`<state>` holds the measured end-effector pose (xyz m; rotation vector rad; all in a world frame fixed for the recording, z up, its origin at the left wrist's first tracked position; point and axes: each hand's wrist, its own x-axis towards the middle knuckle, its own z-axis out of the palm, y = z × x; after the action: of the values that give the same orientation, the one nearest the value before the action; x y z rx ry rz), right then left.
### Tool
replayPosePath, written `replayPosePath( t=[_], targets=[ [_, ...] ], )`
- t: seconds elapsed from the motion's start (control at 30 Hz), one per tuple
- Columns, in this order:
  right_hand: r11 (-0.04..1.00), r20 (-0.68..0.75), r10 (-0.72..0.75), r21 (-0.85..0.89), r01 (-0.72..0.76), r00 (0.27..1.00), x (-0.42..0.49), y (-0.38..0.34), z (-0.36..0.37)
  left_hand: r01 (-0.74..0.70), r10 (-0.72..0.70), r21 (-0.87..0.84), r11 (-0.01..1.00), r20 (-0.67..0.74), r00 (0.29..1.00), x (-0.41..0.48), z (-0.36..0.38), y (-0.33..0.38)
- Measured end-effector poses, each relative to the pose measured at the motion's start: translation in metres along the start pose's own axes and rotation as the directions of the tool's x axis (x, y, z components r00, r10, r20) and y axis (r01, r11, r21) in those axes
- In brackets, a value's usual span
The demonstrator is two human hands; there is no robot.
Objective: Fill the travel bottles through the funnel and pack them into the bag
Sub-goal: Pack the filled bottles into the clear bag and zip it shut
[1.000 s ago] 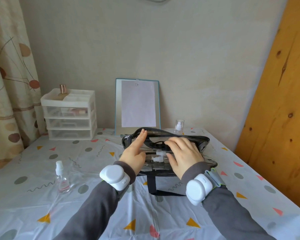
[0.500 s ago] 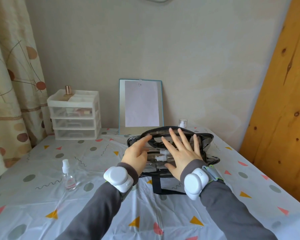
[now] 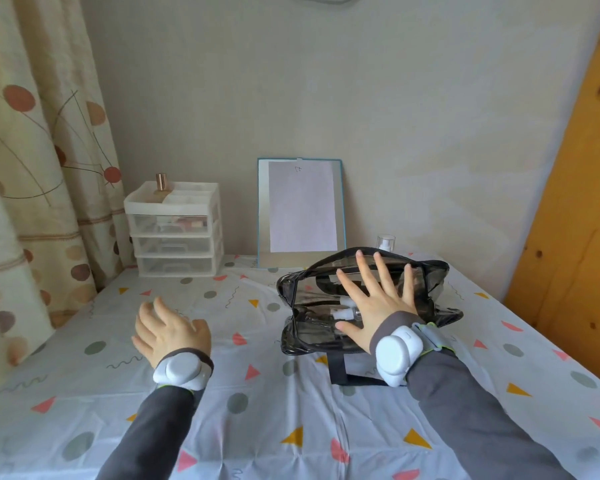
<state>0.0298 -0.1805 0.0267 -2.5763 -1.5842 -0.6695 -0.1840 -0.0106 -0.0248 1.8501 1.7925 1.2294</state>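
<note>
**Table against the wall: right hand flat on bag, left hand free**

Plain beige wall is running behind a table that is wearing a pale cloth printed with triangles, dots and squiggles. Patterned curtain is hanging on the left, and a knotty wooden board is leaning on the right.

Writing: a blue-framed panel is leaning on the wall with a white sheet on it. The sheet is carrying one small handwritten mark at the top, too small to read.

The bag, clear with black trim, is sitting right of centre on the cloth, its black strap trailing toward the camera. White-capped travel bottles are lying inside, showing through the clear side.

Right hand is pressing flat on the bag's near clear panel, fingers straight and spread, gripping nothing. The bottles are sitting just under the thumb side of the palm.

Left hand is hovering over bare cloth, well left of the bag, fingers loosely extended; nothing is showing in it.

A small spray bottle is peeking out behind the bag. A white drawer unit is standing back left with a copper-capped bottle on top. Both wrists are wearing white devices.
</note>
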Motion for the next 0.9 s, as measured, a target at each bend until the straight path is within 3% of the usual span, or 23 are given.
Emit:
replayPosePath(
  t=[0.17,0.4,0.7,0.9],
  targets=[
    [1.000,0.017,-0.001,0.003,0.001,1.000,0.000,0.002,0.000,0.033,-0.037,-0.070,0.997,-0.053,0.998,0.000,0.005,-0.004],
    [1.000,0.012,0.001,-0.009,-0.001,1.000,-0.001,0.000,0.000,0.160,-0.151,-0.081,0.984,0.104,0.983,0.004,0.001,-0.006],
    [1.000,0.020,0.000,-0.008,0.000,1.000,-0.001,0.000,0.000,0.000,0.025,-0.330,0.944,0.073,0.997,0.003,-0.006,0.034],
    [1.000,-0.007,0.006,0.000,-0.006,1.000,0.001,0.002,0.001,-0.146,0.225,-0.606,0.782,0.056,0.973,-0.023,-0.028,0.093]
  ],
)
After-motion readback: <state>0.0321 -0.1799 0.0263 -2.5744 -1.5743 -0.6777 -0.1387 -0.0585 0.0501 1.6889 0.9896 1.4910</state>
